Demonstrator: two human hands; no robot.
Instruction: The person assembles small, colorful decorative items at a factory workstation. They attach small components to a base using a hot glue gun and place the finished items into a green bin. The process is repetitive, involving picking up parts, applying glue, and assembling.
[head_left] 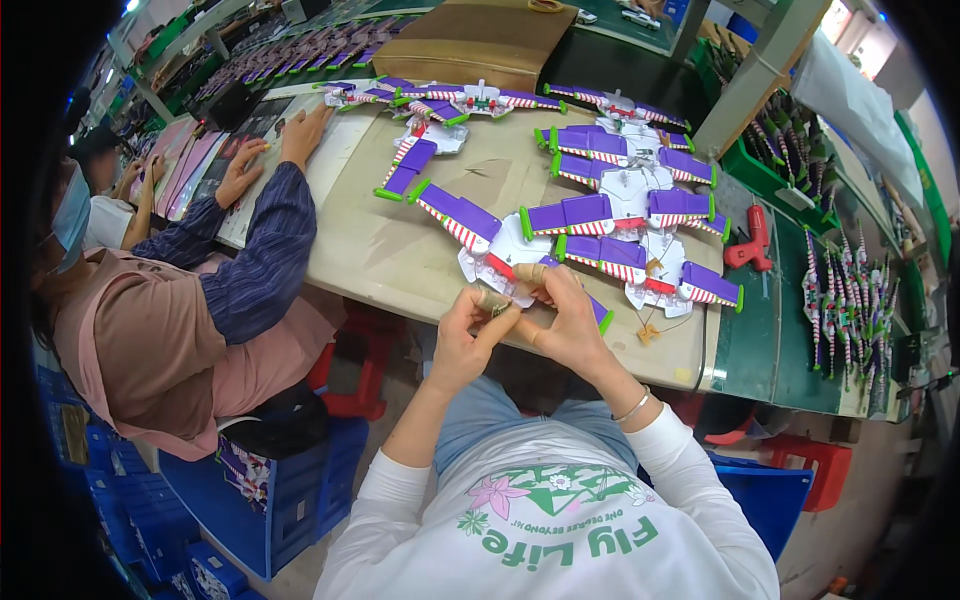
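My left hand (pixel 470 335) and my right hand (pixel 570 320) meet at the table's near edge, fingers pinched together. Tape wraps some fingertips. A tiny item between them is too small to name. Just beyond them lies a toy wing assembly (pixel 460 215) with purple panels, green tips, red-and-white striped edges and a white middle, partly covered by my fingers. More wing assemblies (pixel 570 215) lie in an overlapping row to the right. Close to my right hand, a small tan part (pixel 648 333) with a thin wire rests on the table.
A red glue gun (pixel 752 240) lies at the right, near a green bin (pixel 765 175) of parts. Striped wings (pixel 850 310) stand beyond it. A cardboard box (pixel 475 45) sits at the back. On my left, a co-worker's sleeved arm (pixel 265 240) reaches over the table.
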